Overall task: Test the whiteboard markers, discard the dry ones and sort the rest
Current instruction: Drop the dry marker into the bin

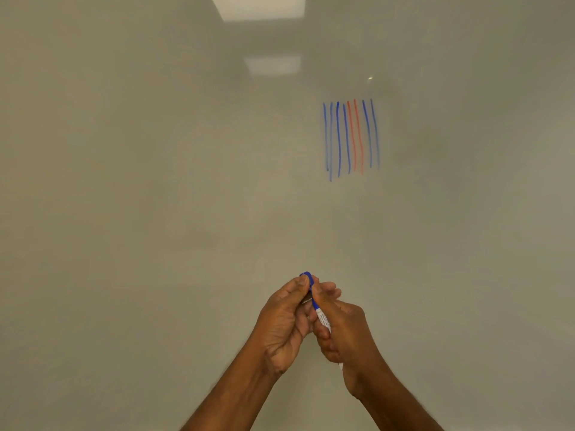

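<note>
**Now at the board: both hands on one blue marker**

Low in the middle of the view, a marker [322, 320] with a white, printed barrel is held up in front of the whiteboard [155, 188], tilted so that its blue cap [306, 277] points up and a little to the left. The left hand [284, 321] has its fingers curled round the cap end, with thumb and forefinger pinching the blue part. The right hand [347, 332] is wrapped round the white barrel just below, its fingers bent tightly about it. The two hands touch each other around the marker. Whether the cap sits fully on the barrel cannot be told, since fingers cover the joint.

Both bare forearms rise from the lower edge of the view.

Well above the hands and somewhat to the right, a row of upright strokes is drawn on the whiteboard: four blue lines [338, 138] on the left, two red lines [357, 141] beside them, and two more blue ones on the right. They stand close together and are slightly wavy.

Near the top edge, the glossy surface shows pale reflections of ceiling lights [261, 7].
</note>
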